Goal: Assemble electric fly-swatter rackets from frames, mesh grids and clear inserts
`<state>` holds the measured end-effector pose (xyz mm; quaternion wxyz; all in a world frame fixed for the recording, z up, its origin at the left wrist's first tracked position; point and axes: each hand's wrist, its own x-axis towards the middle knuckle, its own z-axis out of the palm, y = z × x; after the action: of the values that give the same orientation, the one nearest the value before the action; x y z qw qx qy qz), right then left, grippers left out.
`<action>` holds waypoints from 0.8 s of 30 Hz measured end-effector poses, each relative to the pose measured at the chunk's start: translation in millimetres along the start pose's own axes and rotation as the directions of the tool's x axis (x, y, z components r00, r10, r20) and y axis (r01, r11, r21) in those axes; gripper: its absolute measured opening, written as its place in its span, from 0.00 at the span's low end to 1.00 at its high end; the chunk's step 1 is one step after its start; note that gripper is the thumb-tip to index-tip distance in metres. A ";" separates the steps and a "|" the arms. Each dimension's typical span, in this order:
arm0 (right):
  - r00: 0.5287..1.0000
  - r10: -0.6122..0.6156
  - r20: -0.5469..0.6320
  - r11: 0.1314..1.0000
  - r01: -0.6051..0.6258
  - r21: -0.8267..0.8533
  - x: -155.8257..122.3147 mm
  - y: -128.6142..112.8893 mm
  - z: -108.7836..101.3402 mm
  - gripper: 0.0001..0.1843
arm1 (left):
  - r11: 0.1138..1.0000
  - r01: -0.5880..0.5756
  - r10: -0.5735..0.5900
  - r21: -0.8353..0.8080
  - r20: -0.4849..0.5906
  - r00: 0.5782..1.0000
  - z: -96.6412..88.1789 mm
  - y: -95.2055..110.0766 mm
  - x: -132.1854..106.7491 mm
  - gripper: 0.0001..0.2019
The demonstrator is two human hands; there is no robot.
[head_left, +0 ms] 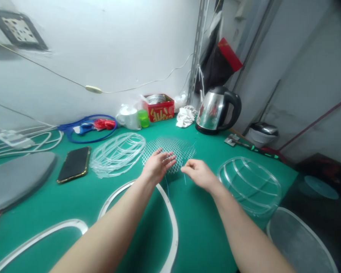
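A see-through mesh [184, 151] of crossing thin strands lies in front of my hands, its far side blurred. My left hand [159, 163] is open over the mesh's near left part, palm turned to the right and fingers apart. At the mesh's near right edge, my right hand [197, 172] is closed in a pinch on a thin strand [185, 179], whose end dangles below the fingertips. Another loose strand [167, 186] trails down from the mesh near my left hand. A white curved strip [173, 227] bends across the table below my forearms.
A coil of clear tubing [118, 155] and a phone [74, 165] lie left on the green table [204, 231]. Clear ribbed hoops [250, 185] lie right. Behind stand a kettle [211, 112], a red box [161, 110] and a green cup [143, 118].
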<state>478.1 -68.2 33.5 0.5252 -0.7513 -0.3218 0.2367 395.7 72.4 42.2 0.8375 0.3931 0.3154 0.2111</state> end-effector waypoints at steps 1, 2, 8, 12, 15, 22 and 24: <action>0.996 0.002 -0.086 1.000 -0.001 0.011 1.5 1.3 -3.0 0.17 | 1.000 -0.022 0.022 -0.003 0.006 1.000 1.5 2.0 0.8 0.28; 0.981 0.018 -0.194 0.998 -0.005 0.065 3.1 2.0 -6.4 0.18 | 0.999 -0.041 0.041 -0.001 0.020 0.999 1.8 4.8 -1.8 0.30; 0.979 0.101 -0.175 0.766 0.036 0.642 -9.8 -26.0 -2.1 0.28 | 0.990 -0.128 0.118 0.064 0.144 0.983 -37.5 30.2 -81.6 0.33; 1.000 0.010 -0.017 0.784 0.003 0.620 -41.0 -59.2 40.1 0.35 | 0.976 -0.034 -0.004 0.215 0.176 0.984 -115.8 55.9 -164.0 0.29; 0.974 0.008 0.226 0.780 -0.147 0.608 -68.0 -74.1 86.3 0.36 | 0.969 0.068 -0.066 0.237 -0.016 0.998 -182.1 74.8 -219.2 0.30; 0.823 0.090 0.561 0.856 -0.351 0.378 -124.3 -81.0 180.6 0.26 | 0.931 -0.033 0.222 0.364 -0.491 0.842 -255.7 68.7 -281.6 0.27; 0.832 0.120 0.541 0.925 -0.291 0.243 -130.0 -80.6 190.0 0.20 | 0.903 0.080 0.174 0.423 -0.530 0.830 -265.5 58.7 -285.8 0.28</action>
<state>238.8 -22.9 47.8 0.5037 -0.5966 -0.3250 0.5336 1.7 75.3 61.6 0.5969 0.4961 0.5732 0.2628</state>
